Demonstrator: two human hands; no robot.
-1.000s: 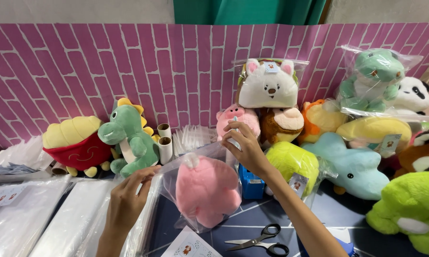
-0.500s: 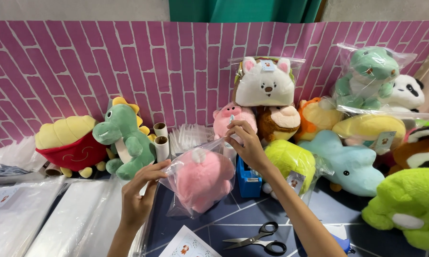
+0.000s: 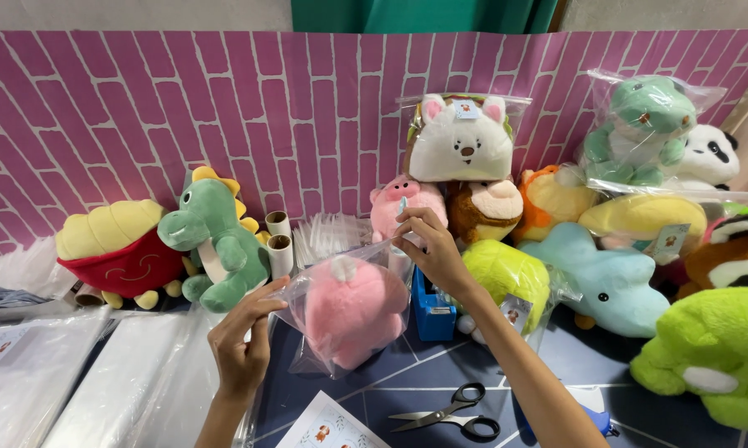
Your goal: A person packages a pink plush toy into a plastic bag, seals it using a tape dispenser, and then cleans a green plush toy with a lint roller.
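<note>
Pink plush (image 3: 353, 311) inside clear bag (image 3: 311, 353), raised above table (image 3: 440, 377). Left hand (image 3: 241, 344) fingers pinch left mouth corner; right hand (image 3: 432, 249) fingers pinch right corner. Opposed grips hold mouth taut.

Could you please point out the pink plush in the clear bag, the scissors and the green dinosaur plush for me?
pink plush (image 3: 353, 311), head view, on the middle of its round body inside the clear bag.
scissors (image 3: 455, 415), head view, near the pivot where the blades meet the black handles.
green dinosaur plush (image 3: 224, 245), head view, on its chest.
</note>
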